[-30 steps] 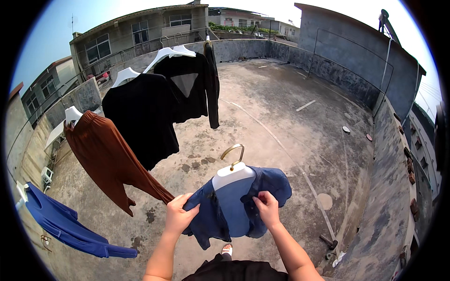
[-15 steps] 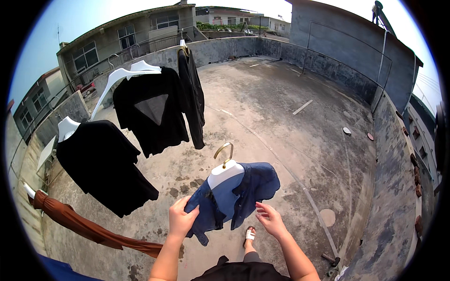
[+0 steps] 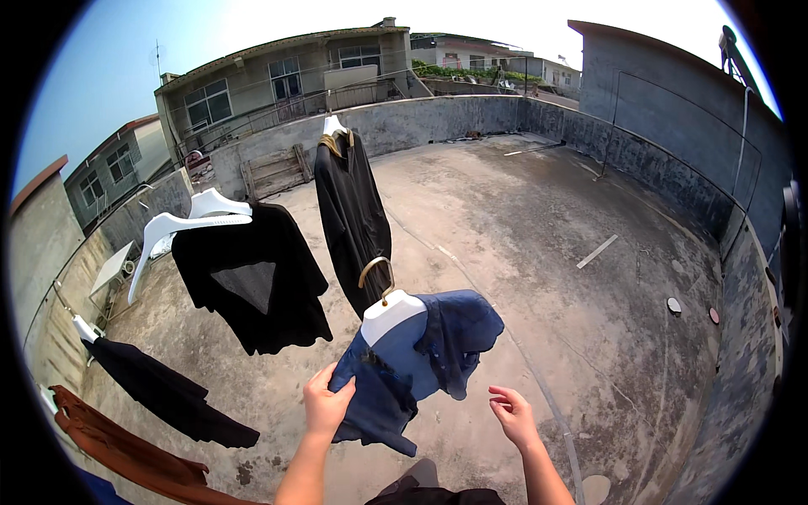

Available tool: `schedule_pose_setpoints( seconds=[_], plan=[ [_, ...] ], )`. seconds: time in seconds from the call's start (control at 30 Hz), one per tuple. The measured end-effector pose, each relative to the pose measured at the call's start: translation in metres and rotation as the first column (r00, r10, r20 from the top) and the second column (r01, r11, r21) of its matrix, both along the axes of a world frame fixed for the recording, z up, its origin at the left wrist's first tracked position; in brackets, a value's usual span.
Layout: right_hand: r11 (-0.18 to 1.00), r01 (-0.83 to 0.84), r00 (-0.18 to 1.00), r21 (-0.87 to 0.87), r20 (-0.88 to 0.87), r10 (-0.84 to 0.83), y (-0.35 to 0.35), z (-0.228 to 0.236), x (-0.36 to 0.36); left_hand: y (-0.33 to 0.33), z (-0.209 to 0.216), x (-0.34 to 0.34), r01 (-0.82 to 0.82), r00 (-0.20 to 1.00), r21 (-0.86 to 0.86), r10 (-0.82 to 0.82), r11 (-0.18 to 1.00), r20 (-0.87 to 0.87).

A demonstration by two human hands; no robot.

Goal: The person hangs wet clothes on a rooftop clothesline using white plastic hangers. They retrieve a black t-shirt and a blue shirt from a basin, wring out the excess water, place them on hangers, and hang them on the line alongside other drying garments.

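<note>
In front of me is a dark blue shirt [image 3: 463, 332] on a white hanger [image 3: 394, 313] with a gold-coloured hook [image 3: 385, 295]. The hook stands upright, and nothing it hangs on can be made out. My left hand [image 3: 326, 404] pinches the shirt's left edge between thumb and fingers. To the right of the shirt, my right hand [image 3: 513, 414] is held apart from it, fingers spread and holding nothing. Just behind the hook hangs a long black garment [image 3: 353, 215] with a gold-brown collar.
At the left hang a black top [image 3: 290, 295], a bare white hanger [image 3: 189, 224], another black garment [image 3: 164, 391] and a brown one [image 3: 118, 442]. Concrete floor [image 3: 522, 244] stretches to a low parapet wall [image 3: 446, 122]. A grey building [image 3: 673, 126] stands at the right.
My view has turned left and moved forward, so the hanging clothes sit differently. My right hand has moved right, away from the shirt. My left hand still grips it.
</note>
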State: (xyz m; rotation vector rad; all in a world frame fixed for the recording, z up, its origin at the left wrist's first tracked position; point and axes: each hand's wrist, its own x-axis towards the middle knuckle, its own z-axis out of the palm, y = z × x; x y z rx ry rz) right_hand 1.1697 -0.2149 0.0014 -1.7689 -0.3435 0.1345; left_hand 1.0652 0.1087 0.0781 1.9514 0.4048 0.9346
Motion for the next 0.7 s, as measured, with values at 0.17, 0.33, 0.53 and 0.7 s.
schedule_pose_setpoints(
  seconds=[0.17, 0.33, 0.53, 0.7],
  plan=[
    [0.996, -0.084, 0.995, -0.033, 0.045, 0.085, 0.026, -0.002, 0.108, 0.015, 0.003, 0.096, -0.045, 0.998, 0.001, 0.045, 0.999, -0.046],
    [0.998, -0.035, 0.996, -0.053, 0.076, 0.039, 0.03, 0.007, 0.231, 0.04, -0.004, 0.211, -0.064, 0.997, 0.054, 0.067, 0.996, -0.046],
    [0.997, 0.066, 0.994, -0.027, 0.094, -0.063, 0.033, 0.025, 0.357, 0.071, 0.017, 0.335, -0.066, 0.998, -0.026, 0.066, 0.997, -0.009],
    [1.0, 0.0, 1.0, 0.0, 0.023, 0.0, 0.045, -0.003, 0.46, 0.09, 0.057, 0.431, -0.005, 1.0, -0.14, 0.009, 0.99, 0.027]
  ],
)
